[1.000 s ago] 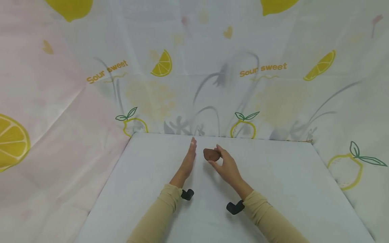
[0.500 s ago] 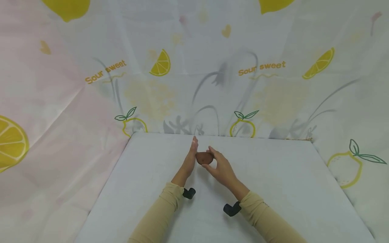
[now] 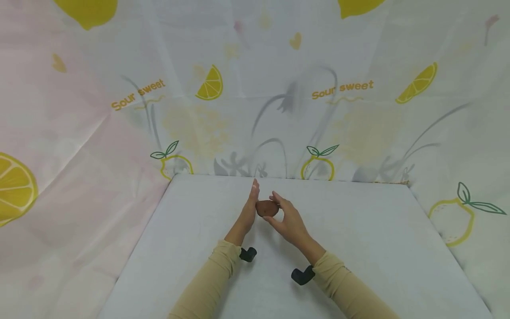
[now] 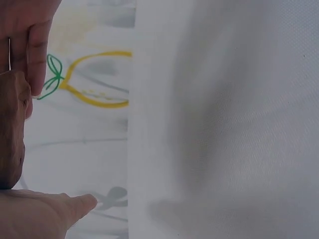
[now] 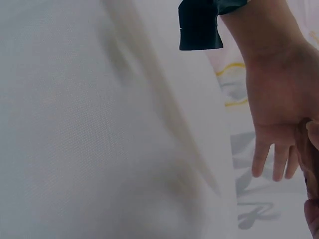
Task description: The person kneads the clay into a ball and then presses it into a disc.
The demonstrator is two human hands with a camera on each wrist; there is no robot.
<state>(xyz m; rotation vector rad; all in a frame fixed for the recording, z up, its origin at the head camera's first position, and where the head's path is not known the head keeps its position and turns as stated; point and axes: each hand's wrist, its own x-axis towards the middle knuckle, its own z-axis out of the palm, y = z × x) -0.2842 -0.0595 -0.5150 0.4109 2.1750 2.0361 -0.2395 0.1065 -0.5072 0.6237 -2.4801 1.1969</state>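
A smooth brown lump point(image 3: 267, 208), like a stone or a piece of clay, is held above the white table between both hands. My right hand point(image 3: 291, 223) pinches it by its right side, thumb on the near edge and fingers on the far edge. Upright beside it stands my left hand point(image 3: 248, 210), fingers straight, its palm against the lump's left end. In the left wrist view the lump point(image 4: 11, 134) sits between the right fingers point(image 4: 37, 59) and the flat left hand point(image 4: 37, 211). Only a narrow side of the lump point(image 5: 309, 159) shows in the right wrist view, before the left palm.
The white tabletop point(image 3: 378, 239) lies under both arms, with their shadows on it. Behind it hangs a lemon-print cloth point(image 3: 255, 110), meeting the table's far edge. Black wrist cameras point(image 3: 303, 275) stick out from the cuffs of the beige sleeves point(image 3: 352, 285).
My right hand has moved left with the brown lump, closing the gap until it meets the left palm. Over the last half second both hands have barely moved.
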